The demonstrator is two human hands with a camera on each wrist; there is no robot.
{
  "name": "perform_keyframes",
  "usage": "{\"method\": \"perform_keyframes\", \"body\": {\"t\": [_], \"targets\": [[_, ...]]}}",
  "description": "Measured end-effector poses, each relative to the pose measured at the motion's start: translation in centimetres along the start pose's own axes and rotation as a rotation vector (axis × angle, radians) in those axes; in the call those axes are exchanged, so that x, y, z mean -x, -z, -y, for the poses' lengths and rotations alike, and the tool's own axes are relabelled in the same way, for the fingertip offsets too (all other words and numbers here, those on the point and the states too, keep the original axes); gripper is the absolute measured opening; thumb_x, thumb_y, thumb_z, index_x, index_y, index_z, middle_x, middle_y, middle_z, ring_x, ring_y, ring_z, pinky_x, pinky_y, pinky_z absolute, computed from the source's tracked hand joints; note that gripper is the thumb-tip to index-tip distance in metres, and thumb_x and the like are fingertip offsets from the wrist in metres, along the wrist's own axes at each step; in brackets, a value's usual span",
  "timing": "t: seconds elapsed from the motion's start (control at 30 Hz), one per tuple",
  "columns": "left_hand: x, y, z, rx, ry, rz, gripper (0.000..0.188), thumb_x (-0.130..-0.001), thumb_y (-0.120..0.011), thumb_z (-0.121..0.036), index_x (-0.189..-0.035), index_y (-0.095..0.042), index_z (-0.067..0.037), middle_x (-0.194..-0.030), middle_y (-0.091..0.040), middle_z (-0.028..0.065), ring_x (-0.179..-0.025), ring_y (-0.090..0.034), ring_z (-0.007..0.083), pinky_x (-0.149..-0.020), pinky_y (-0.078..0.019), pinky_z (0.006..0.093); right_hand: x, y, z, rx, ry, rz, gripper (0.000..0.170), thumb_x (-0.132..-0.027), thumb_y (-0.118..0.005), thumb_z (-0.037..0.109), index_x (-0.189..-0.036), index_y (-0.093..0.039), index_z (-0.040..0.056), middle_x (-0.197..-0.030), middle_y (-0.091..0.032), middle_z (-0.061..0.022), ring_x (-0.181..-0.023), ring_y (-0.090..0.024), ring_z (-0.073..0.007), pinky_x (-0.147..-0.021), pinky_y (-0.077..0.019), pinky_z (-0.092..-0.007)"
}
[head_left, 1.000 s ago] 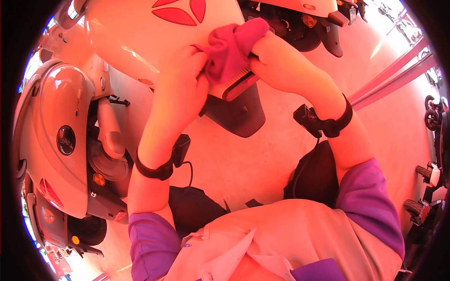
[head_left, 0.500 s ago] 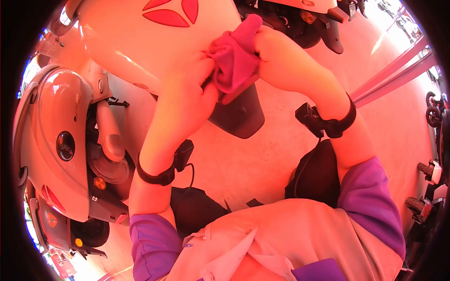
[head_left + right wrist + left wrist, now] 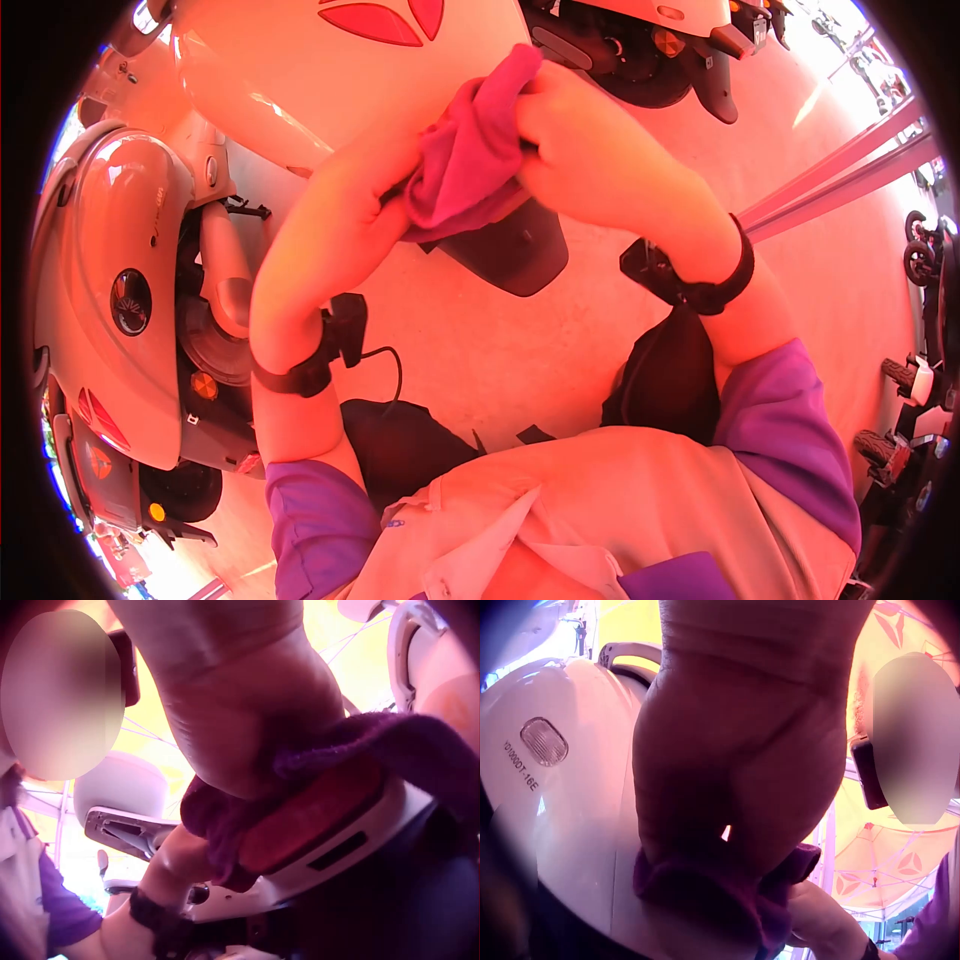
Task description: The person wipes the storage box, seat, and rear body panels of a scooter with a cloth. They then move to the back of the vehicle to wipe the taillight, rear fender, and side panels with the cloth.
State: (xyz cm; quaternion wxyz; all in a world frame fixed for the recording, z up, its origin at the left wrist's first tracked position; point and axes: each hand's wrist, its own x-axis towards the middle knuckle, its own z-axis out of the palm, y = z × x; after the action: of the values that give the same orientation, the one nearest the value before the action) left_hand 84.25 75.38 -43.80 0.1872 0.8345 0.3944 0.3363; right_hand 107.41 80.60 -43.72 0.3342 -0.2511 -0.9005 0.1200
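A magenta cloth [image 3: 468,160] lies bunched over the rear end of a pale scooter [image 3: 290,75]. My left hand [image 3: 365,195] grips its left side, with the thumb tucked against the fabric. On the other side my right hand [image 3: 570,140] holds the cloth in curled fingers, and a flap sticks up above them. In the right wrist view the cloth drapes over a red tail light [image 3: 315,817], which the head view hides under the fabric. Both hands' fingertips are largely covered by cloth. A dark mudguard [image 3: 515,250] hangs below.
Another pale scooter [image 3: 125,240] stands close on the left, and a third scooter [image 3: 650,60] is parked beyond my right hand. Pink rails [image 3: 835,175] run along the right. More vehicles line the far right edge. A canopy [image 3: 881,862] spreads overhead.
The left hand and cloth have moved left and toward me, the left forearm swinging outward. The tail light's edge, seen between the hands a second ago, is now covered. Both hands keep their hold.
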Motion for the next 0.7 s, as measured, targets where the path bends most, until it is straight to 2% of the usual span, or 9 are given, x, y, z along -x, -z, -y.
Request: {"method": "perform_keyframes", "body": {"t": [0.03,0.07,0.1,0.23,0.33,0.37,0.43,0.57,0.7], "targets": [[0.4,0.7,0.3,0.005,0.007,0.068,0.023,-0.077,-0.057,0.009,-0.098,-0.058,0.002,-0.09,-0.059,0.0146,-0.084,-0.058,0.0324,-0.075,-0.0483,0.0374,0.1,-1.3,0.7,0.023,0.023,-0.049,0.016,-0.072,-0.054,-0.002,-0.081,-0.067,0.0002,-0.095,-0.063,-0.0186,-0.098,-0.06,-0.0367,-0.079,-0.0524,-0.0424],[0.8,1.6,0.6,0.008,0.013,0.137,0.024,-0.075,-0.057,0.01,-0.098,-0.059,0.002,-0.089,-0.059,0.0143,-0.084,-0.059,0.0319,-0.075,-0.0484,0.0368,0.1,-1.6,1.3,-0.054,0.057,0.056,0.015,-0.074,-0.056,0.0,-0.082,-0.068,0.003,-0.098,-0.062,-0.0148,-0.1,-0.059,-0.0332,-0.08,-0.0524,-0.0399],[1.2,2.2,1.0,0.011,0.017,0.209,0.025,-0.074,-0.057,0.011,-0.097,-0.06,0.002,-0.088,-0.06,0.0141,-0.083,-0.059,0.0315,-0.074,-0.0485,0.0363,0.5,-2.3,2.6,-0.058,0.08,0.038,0.013,-0.074,-0.059,0.002,-0.083,-0.068,0.0046,-0.099,-0.062,-0.0129,-0.101,-0.058,-0.0317,-0.081,-0.0519,-0.0391],[2.1,3.3,1.8,0.033,0.136,0.261,0.03,-0.071,-0.058,0.012,-0.098,-0.066,0.0,-0.088,-0.062,0.0144,-0.083,-0.061,0.0337,-0.074,-0.0494,0.0372,1.3,-5.2,4.0,0.045,0.192,0.073,0.014,-0.075,-0.065,0.005,-0.087,-0.07,0.008,-0.101,-0.059,-0.0089,-0.103,-0.054,-0.0291,-0.084,-0.0501,-0.0389],[1.3,2.0,1.1,0.032,0.004,0.236,0.031,-0.071,-0.059,0.011,-0.098,-0.066,-0.001,-0.091,-0.063,0.015,-0.085,-0.061,0.0351,-0.075,-0.0496,0.0378,1.4,-3.7,3.0,-0.189,0.205,0.044,0.02,-0.075,-0.066,0.002,-0.093,-0.07,0.0072,-0.1,-0.059,-0.0097,-0.104,-0.054,-0.0295,-0.085,-0.0493,-0.0381],[0.9,1.5,1.0,0.027,0.007,0.259,0.034,-0.073,-0.064,0.01,-0.105,-0.066,0.0,-0.104,-0.068,0.0111,-0.094,-0.067,0.028,-0.084,-0.0507,0.0323,1.5,-2.9,2.2,-0.235,0.215,0.055,0.022,-0.075,-0.065,0.0,-0.095,-0.07,0.0067,-0.101,-0.059,-0.01,-0.104,-0.054,-0.0295,-0.085,-0.049,-0.0378],[0.7,-0.1,-0.1,-0.109,-0.052,0.183,0.03,-0.069,-0.063,0.011,-0.096,-0.065,0.001,-0.098,-0.065,0.0108,-0.088,-0.065,0.0308,-0.077,-0.0516,0.0354,1.6,-1.2,0.4,-0.332,0.238,0.089,0.025,-0.076,-0.064,-0.004,-0.098,-0.069,0.0057,-0.101,-0.06,-0.0105,-0.104,-0.055,-0.0295,-0.086,-0.0485,-0.0373],[0.4,-3.1,-2.4,-0.316,-0.314,-0.055,0.019,-0.067,-0.065,0.003,-0.085,-0.061,0.0,-0.089,-0.059,0.0098,-0.082,-0.06,0.0298,-0.072,-0.0498,0.0383,1.9,2.5,-1.9,-0.331,0.064,0.21,0.033,-0.08,-0.07,0.002,-0.113,-0.064,0.0014,-0.111,-0.06,-0.0089,-0.103,-0.057,-0.0274,-0.089,-0.0465,-0.0337],[0.4,-7.0,-4.0,-0.464,-0.401,-0.11,0.016,-0.068,-0.065,-0.008,-0.082,-0.059,-0.004,-0.088,-0.056,0.0082,-0.083,-0.057,0.0253,-0.072,-0.0487,0.0367,1.8,5.0,-3.2,-0.255,-0.163,0.316,0.038,-0.08,-0.071,0.003,-0.116,-0.06,0.0004,-0.109,-0.058,-0.0101,-0.098,-0.057,-0.0277,-0.089,-0.0466,-0.0336]]}}
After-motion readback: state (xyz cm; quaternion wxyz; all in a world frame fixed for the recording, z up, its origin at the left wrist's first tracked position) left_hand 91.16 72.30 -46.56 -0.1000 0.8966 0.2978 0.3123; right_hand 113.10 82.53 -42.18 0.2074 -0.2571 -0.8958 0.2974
